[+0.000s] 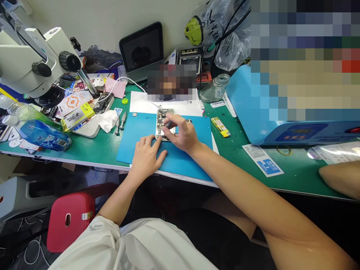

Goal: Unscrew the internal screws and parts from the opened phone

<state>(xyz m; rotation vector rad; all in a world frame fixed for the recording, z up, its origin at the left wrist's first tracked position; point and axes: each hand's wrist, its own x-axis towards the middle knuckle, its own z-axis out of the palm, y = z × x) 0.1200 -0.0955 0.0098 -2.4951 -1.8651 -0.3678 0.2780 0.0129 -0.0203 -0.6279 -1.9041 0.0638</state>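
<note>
An opened phone (158,125) with its inner parts bare lies on a blue mat (135,138). My right hand (182,132) is closed over it, thumb and fingers pinching a small dark-handled screwdriver (169,124). The tip of that tool is hidden by the fingers. My left hand (146,155), a ring on one finger, rests on the mat with fingers spread. Its index fingertip is at the phone's lower left edge. A tiny metal piece (134,114) sits at the mat's upper left. Two grey screwdrivers (123,120) lie just left of the mat.
A microscope (42,63) stands at the left, near a blue liquid bottle (42,133) and crumpled tissue (108,120). Behind are a dark-screened device (143,48) and a glass jar (215,88). A blue machine (242,97) and another person's arm (341,178) are at right.
</note>
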